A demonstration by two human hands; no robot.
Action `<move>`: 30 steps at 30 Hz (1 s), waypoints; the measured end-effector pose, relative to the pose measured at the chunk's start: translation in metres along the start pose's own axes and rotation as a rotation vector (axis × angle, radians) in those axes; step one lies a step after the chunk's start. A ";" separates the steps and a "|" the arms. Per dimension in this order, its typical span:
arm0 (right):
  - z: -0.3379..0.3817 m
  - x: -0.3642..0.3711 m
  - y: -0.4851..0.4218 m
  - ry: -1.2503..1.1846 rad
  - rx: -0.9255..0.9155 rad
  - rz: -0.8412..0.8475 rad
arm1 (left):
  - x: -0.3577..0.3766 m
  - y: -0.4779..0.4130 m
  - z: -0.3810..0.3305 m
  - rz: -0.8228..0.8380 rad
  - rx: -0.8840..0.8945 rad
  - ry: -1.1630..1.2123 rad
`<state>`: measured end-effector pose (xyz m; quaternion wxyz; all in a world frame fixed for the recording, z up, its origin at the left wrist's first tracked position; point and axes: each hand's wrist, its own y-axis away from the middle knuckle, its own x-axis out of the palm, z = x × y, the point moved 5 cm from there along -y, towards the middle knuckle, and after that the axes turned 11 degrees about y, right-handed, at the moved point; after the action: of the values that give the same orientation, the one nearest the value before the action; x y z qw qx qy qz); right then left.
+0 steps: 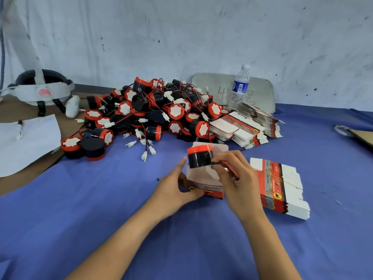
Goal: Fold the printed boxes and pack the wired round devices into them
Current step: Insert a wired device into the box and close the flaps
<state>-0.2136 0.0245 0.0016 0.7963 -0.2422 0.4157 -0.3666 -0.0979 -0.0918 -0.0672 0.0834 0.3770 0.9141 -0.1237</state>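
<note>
Left hand [177,186] is gripping the open box [210,190] by its near-left corner. Right hand [232,174] is pinching the device [199,156] and its wire [228,168], holding it over the box mouth, flap standing up behind. Pile [153,110] is sitting behind, flat stack [280,186] just right. Cloth [121,199] is lying bare to the left and toward the near edge.

A scuffed whitish wall [201,27] stands beyond the left hand [175,188] and right hand [236,178]; blue cloth [181,239] lies under them, brown tabletop [12,113] far left.
</note>
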 end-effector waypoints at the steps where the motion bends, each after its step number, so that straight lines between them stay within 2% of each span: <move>1: -0.002 0.000 -0.001 -0.035 0.022 0.014 | 0.000 -0.001 0.000 0.014 0.007 -0.019; 5: -0.006 -0.003 -0.003 -0.119 0.066 0.065 | -0.011 -0.004 0.005 0.013 0.006 -0.035; 7: -0.010 -0.003 -0.003 -0.149 0.098 0.105 | -0.011 -0.005 0.007 0.108 -0.030 0.026; 10: -0.012 -0.005 -0.002 -0.099 0.083 0.163 | -0.008 -0.004 0.002 0.213 0.026 0.066; 17: -0.011 -0.008 -0.003 0.042 0.052 0.190 | -0.011 -0.003 0.003 0.074 0.020 0.070; 22: -0.012 -0.003 -0.002 0.118 0.026 0.248 | -0.008 -0.001 -0.003 0.019 0.039 -0.029; 30: -0.016 0.000 -0.001 0.113 0.075 0.323 | -0.008 -0.001 -0.009 0.014 0.133 -0.029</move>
<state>-0.2271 0.0223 -0.0062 0.8287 -0.1211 0.4794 -0.2621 -0.0930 -0.0952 -0.0567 0.0723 0.3863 0.8998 -0.1892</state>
